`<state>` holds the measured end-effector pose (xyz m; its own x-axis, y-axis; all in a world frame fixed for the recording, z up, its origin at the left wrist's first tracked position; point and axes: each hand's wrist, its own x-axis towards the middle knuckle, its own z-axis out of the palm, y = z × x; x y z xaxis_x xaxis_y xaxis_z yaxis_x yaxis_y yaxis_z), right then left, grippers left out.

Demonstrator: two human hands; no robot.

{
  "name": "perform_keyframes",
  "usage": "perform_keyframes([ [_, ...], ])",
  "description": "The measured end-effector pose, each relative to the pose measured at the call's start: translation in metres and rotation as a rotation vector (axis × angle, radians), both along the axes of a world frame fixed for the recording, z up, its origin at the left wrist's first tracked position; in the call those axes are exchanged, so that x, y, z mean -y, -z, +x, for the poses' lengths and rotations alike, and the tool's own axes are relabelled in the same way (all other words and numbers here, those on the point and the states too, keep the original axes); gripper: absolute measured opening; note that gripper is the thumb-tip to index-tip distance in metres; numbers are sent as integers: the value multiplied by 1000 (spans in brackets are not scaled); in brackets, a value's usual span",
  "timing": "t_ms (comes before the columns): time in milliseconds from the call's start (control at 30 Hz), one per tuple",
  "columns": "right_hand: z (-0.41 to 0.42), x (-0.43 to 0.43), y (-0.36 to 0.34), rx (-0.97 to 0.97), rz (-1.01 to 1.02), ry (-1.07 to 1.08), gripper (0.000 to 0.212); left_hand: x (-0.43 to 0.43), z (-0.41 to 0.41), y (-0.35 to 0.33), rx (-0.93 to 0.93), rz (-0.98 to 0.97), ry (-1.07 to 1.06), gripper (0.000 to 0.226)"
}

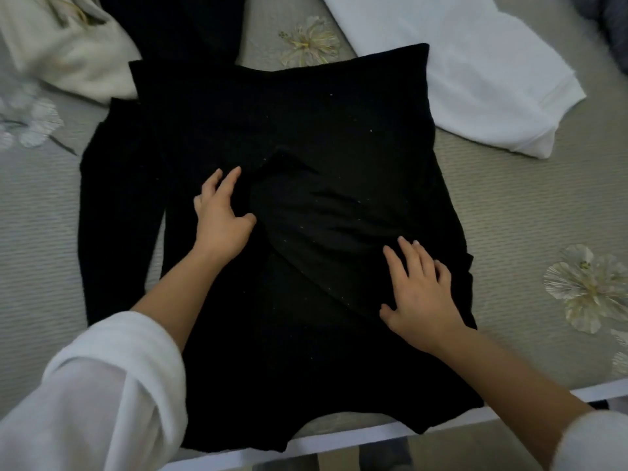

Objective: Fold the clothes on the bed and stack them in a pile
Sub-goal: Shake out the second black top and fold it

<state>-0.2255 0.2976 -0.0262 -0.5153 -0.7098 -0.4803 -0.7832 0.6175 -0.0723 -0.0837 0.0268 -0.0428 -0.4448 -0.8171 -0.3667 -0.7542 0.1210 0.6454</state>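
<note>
A black long-sleeved top (pixel 289 130) lies spread on the bed (pixel 509 205), its hem hanging over the near edge. Its right sleeve (pixel 333 212) is folded diagonally across the body; the left sleeve (pixel 115 205) lies straight down the left side. My left hand (pixel 221 215) rests on the fabric by the cuff of the folded sleeve, fingers loosely bent. My right hand (pixel 418 287) lies flat, fingers straight, on the lower part of the folded sleeve near the right side seam.
A white garment (pixel 475 62) lies at the back right, a cream garment (pixel 68 52) at the back left, another black garment (pixel 183 25) behind the top. The grey bedcover has flower prints. The bed's white near edge (pixel 356 433) runs below.
</note>
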Motion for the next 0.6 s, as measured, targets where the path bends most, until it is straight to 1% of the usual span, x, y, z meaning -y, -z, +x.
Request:
perform_keyframes([
  [67,14,26,3,51,-59,-61,96,3,14,-9,-27,-54,-66,73],
  [133,29,59,9,99,-70,-69,101,6,38,-18,-27,-144,-110,68],
  [233,48,105,17,152,-96,-75,106,17,88,-24,89,-261,-187,61],
  [300,58,127,21,192,-63,-59,107,28,120,-23,161,-250,-312,60],
  [400,69,141,23,190,106,-66,112,43,157,-18,229,-115,-541,62],
  [467,72,145,19,174,184,-86,114,50,170,-14,183,-40,-617,64],
  [533,72,150,13,163,238,-90,114,55,174,-12,19,14,-622,62],
  [600,73,157,9,135,289,-102,115,61,171,-14,-132,125,-618,54],
])
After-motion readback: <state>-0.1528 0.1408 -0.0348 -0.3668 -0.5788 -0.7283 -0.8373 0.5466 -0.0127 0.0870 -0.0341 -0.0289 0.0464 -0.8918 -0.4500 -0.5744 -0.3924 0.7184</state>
